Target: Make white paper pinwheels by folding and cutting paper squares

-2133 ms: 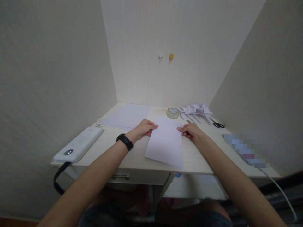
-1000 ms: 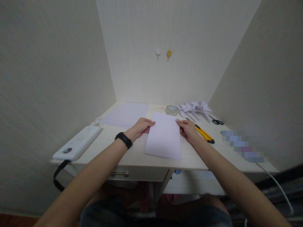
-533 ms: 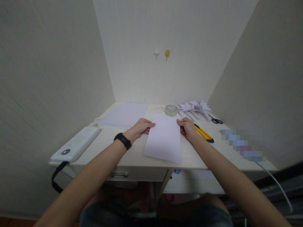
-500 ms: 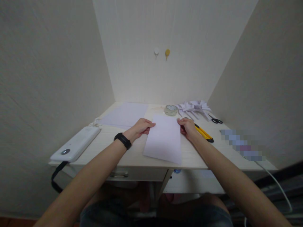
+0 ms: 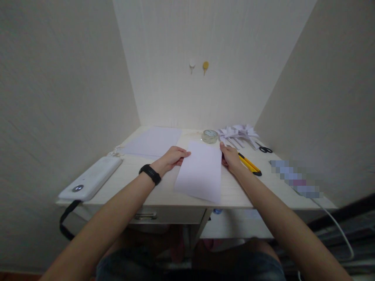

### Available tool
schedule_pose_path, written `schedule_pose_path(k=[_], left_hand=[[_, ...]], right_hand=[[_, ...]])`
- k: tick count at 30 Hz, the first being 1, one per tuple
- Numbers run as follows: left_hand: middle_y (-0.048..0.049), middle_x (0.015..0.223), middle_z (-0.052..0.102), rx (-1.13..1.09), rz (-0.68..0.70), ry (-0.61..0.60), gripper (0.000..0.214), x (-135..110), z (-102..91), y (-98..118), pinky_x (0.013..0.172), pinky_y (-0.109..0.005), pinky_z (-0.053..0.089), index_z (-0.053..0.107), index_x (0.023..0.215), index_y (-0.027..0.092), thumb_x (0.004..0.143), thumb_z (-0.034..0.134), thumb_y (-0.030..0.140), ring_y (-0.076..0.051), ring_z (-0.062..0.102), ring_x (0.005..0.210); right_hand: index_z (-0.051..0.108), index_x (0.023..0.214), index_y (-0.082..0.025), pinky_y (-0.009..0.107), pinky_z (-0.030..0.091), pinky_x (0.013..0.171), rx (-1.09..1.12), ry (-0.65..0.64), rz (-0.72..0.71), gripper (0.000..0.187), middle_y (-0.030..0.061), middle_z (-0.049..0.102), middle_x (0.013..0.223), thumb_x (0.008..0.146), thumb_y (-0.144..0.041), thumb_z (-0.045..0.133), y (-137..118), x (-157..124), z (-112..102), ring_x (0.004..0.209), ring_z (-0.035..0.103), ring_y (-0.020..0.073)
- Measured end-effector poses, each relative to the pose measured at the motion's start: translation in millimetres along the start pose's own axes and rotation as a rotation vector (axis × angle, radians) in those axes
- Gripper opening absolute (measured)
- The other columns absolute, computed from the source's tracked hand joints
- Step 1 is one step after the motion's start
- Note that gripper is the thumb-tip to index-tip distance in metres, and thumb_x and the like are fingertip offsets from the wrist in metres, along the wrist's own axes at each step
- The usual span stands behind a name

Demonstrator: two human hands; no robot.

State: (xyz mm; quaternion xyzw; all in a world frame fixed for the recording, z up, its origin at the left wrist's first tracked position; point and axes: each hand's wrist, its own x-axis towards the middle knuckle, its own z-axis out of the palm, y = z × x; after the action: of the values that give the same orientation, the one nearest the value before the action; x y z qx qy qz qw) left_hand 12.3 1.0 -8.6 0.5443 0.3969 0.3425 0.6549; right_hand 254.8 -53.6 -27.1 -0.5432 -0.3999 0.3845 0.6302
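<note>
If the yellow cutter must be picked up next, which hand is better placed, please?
Probably the right hand: the cutter lies just beside it. The left hand holds the paper's opposite edge, farther away.

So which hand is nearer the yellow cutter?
The right. The right hand, at the right edge of the sheet of paper, is close beside the yellow cutter; the left hand is farther off, at the sheet's left edge.
</note>
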Motion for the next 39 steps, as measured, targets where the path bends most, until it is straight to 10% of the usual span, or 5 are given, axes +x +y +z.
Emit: schedule_pose_path(k=[10, 18, 26, 31, 39], left_hand=[[-0.0077, 0.075, 0.068, -0.203, 0.126, 0.145, 0.016, -0.5, 4.4, -0.4, 0.061, -0.025, 0.051, 0.064, 0.074, 0.01, 0.074, 0.076, 0.02, -0.012, 0.062, 0.06], [-0.0198, 0.087, 0.072, -0.362, 0.027, -0.217, 0.062, -23.5, -21.4, 50.2, 0.075, -0.038, 0.053, 0.068, 0.093, 0.005, 0.089, 0.043, 0.062, -0.024, 0.068, 0.078], [-0.0106, 0.12, 0.068, 0.462, 0.25, -0.428, 0.047, -42.1, 4.2, 118.1, 0.084, -0.032, 0.044, 0.071, 0.113, 0.019, 0.077, 0.07, 0.048, -0.023, 0.061, 0.102], [-0.0059, 0.078, 0.071, 0.979, 0.327, -0.544, 0.032, -35.7, 34.8, 97.6, 0.066, -0.026, 0.039, 0.078, 0.088, 0.012, 0.072, 0.071, 0.039, -0.016, 0.056, 0.071], [-0.0044, 0.067, 0.07, 1.007, 0.316, -0.385, 0.021, -34.4, 32.7, 59.9, 0.058, -0.024, 0.037, 0.078, 0.078, 0.012, 0.07, 0.067, 0.027, -0.014, 0.052, 0.061]], right_hand=[[0.058, 0.055, -0.016, 0.021, 0.027, 0.04, -0.011, -0.099, 0.011, 0.04, -0.0028, 0.051, 0.049, 0.052, -0.046, 0.084, -4.9, -14.3, 5.7, 0.044, 0.041, 0.0066], [0.063, 0.059, -0.015, 0.023, 0.034, 0.048, 0.031, -0.245, 0.074, 0.032, -0.0025, 0.058, 0.055, 0.045, -0.03, 0.088, -67.9, -14.9, -19.9, 0.05, 0.047, 0.008], [0.072, 0.066, -0.013, 0.023, 0.031, 0.049, -0.495, -0.824, 0.068, 0.028, -0.0017, 0.056, 0.055, 0.059, -0.037, 0.083, -119.4, -21.7, 2.4, 0.052, 0.045, 0.008], [0.072, 0.063, -0.014, 0.024, 0.031, 0.051, -0.649, -0.928, -0.003, 0.027, -0.0034, 0.051, 0.052, 0.062, -0.04, 0.08, -105.2, -33.5, 27.1, 0.053, 0.04, 0.008], [0.075, 0.066, -0.015, 0.024, 0.028, 0.051, -0.676, -0.923, -0.084, 0.026, -0.0034, 0.05, 0.051, 0.064, -0.041, 0.076, -68.6, -26.6, 20.9, 0.053, 0.038, 0.0084]])
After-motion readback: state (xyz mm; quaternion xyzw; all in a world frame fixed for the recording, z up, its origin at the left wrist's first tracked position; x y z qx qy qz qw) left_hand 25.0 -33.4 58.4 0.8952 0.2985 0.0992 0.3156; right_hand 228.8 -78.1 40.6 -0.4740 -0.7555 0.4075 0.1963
